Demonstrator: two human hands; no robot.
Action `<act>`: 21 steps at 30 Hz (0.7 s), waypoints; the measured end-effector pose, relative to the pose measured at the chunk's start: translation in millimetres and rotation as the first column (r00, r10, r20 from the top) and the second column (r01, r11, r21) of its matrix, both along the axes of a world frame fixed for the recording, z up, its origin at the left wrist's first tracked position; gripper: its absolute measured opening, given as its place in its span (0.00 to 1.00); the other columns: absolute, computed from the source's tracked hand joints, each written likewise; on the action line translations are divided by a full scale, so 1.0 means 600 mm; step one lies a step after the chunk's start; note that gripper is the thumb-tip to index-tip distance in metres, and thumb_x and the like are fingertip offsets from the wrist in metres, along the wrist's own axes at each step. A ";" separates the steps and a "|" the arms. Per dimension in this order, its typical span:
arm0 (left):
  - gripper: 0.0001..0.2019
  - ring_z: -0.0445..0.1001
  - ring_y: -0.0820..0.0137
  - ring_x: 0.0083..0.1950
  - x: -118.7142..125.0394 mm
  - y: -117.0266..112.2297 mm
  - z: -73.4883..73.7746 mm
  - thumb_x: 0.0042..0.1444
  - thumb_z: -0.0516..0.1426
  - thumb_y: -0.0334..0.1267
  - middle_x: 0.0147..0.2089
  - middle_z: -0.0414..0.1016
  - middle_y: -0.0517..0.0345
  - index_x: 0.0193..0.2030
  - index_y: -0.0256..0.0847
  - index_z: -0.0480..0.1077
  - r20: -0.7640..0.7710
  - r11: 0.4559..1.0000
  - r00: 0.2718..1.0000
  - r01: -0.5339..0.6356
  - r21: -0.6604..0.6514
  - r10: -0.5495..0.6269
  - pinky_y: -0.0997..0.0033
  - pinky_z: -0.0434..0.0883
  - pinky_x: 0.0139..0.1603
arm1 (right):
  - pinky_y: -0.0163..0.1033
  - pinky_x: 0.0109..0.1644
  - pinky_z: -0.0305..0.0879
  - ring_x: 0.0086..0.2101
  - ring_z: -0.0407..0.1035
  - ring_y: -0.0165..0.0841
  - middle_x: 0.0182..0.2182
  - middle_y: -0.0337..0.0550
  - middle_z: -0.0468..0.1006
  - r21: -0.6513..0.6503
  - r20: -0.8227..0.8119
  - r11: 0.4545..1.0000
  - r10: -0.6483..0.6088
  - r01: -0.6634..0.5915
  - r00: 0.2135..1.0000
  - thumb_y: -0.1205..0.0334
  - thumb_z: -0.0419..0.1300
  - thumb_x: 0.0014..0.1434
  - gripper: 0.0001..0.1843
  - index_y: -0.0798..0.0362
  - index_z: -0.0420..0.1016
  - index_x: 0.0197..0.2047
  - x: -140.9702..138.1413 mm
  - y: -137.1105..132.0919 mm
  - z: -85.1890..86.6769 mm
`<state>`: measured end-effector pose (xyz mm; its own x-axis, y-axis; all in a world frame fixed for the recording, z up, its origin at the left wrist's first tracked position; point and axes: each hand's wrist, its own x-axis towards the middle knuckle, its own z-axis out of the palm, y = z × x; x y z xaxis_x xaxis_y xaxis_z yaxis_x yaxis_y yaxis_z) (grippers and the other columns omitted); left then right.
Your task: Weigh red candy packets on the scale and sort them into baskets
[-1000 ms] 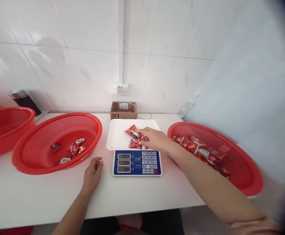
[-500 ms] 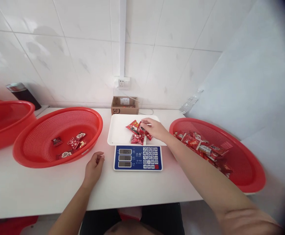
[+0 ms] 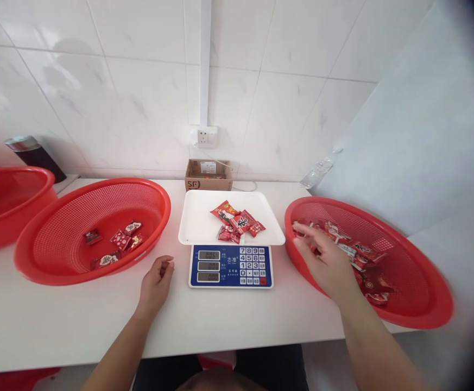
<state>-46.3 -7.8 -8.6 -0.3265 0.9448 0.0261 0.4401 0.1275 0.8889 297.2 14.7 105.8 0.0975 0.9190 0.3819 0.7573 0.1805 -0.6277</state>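
Observation:
My right hand (image 3: 322, 260) is over the near-left rim of the right red basket (image 3: 424, 307), its fingers apart and nothing visible in them. In that basket lies a heap of small wrapped snack packets (image 3: 377, 282), mostly red. My left hand (image 3: 157, 281) rests on the table left of the scale, fingers curled in and holding nothing that I can see. Between my hands stands a digital scale (image 3: 231, 266) with a blue keypad panel. On its white weighing tray (image 3: 196, 220) several red snack packets (image 3: 242, 221) lie in a loose pile.
The left red basket (image 3: 71, 209) holds several packets, with another red basket (image 3: 12, 190) beyond it. Behind them leans a dark bottle (image 3: 43, 157). A small cardboard box (image 3: 208, 182) stands behind the scale, below a wall socket (image 3: 207, 137). Clear plastic (image 3: 318, 172) lies by the right wall.
My right hand has let go of a snack packet on the tray and moved right to the right basket. The display reading has changed. My left hand has stayed in place.

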 end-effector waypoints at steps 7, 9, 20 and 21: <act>0.17 0.72 0.66 0.36 0.001 0.002 0.000 0.51 0.50 0.53 0.32 0.71 0.59 0.41 0.44 0.65 -0.036 1.000 0.999 -0.011 -0.009 0.011 0.67 0.68 0.38 | 0.46 0.47 0.66 0.42 0.71 0.40 0.42 0.45 0.77 0.061 -0.129 0.962 -0.258 0.267 0.958 0.48 0.54 0.55 0.19 0.49 0.73 0.45 0.053 -0.062 -0.039; 0.17 0.72 0.66 0.36 0.001 0.002 0.001 0.51 0.49 0.53 0.32 0.71 0.59 0.40 0.44 0.65 -0.059 1.000 0.998 -0.013 -0.013 0.012 0.67 0.68 0.37 | 0.46 0.47 0.66 0.42 0.72 0.40 0.41 0.45 0.78 0.075 -0.112 0.956 -0.275 0.284 0.955 0.47 0.54 0.55 0.19 0.49 0.73 0.44 0.052 -0.068 -0.037; 0.17 0.72 0.66 0.35 -0.004 0.004 -0.007 0.50 0.49 0.53 0.32 0.72 0.59 0.40 0.45 0.65 -0.098 1.000 0.995 -0.019 -0.008 0.018 0.67 0.69 0.38 | 0.45 0.48 0.66 0.43 0.70 0.38 0.41 0.46 0.77 0.132 0.082 0.985 0.099 -0.110 0.992 0.56 0.52 0.58 0.14 0.50 0.72 0.44 -0.032 -0.005 -0.050; 0.17 0.72 0.66 0.35 -0.004 0.004 -0.008 0.50 0.49 0.53 0.32 0.72 0.59 0.40 0.45 0.65 -0.097 1.000 0.995 -0.019 -0.005 0.018 0.67 0.69 0.38 | 0.46 0.49 0.64 0.44 0.69 0.39 0.43 0.46 0.76 0.138 0.114 0.981 0.121 -0.136 0.986 0.58 0.51 0.58 0.14 0.50 0.71 0.45 -0.043 0.011 -0.050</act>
<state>-48.7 -5.3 -13.1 -0.3403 0.9388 0.0532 0.5220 0.1415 0.8411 271.3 21.1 75.5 -0.0651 0.8557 0.5133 0.7818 0.3634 -0.5067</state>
